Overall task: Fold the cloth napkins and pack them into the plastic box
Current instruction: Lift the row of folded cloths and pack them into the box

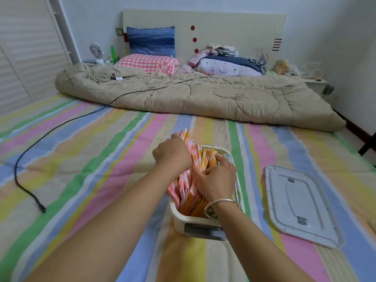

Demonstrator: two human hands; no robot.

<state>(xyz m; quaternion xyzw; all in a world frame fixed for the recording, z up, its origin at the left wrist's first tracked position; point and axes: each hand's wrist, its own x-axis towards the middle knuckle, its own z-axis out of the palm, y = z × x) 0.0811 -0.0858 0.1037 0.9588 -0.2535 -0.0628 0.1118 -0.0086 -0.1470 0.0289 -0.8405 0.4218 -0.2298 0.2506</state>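
1. Plastic box [183, 217] sits on the striped bed [81, 159] in front of the person, packed with folded napkins [200, 157] standing on edge. Lid [301, 204] lies flat on the bed to the right of the box, not touching it.
2. Left hand [173, 153]: fingers curled round a pink-and-orange bundle [186, 135] that sticks up past the box's far-left corner. Right hand [217, 180]: fingers fairly straight and spread, pressing the packed row toward the right wall, gripping nothing.
3. Risk: box looks nearly full. Forcing the bundle into a tight gap could crumple it or undo its folds.
4. Risk: if the right hand eases off too soon, the row likely springs back, closes the gap and leaves the bundle riding high.
5. Risk: napkins standing proud of the rim would probably stop the lid seating.
6. Risk: soft mattress, so a hard sideways push could tip or slide the box.
7. Cable [61, 127] lies well apart at left. Snag unlikely.
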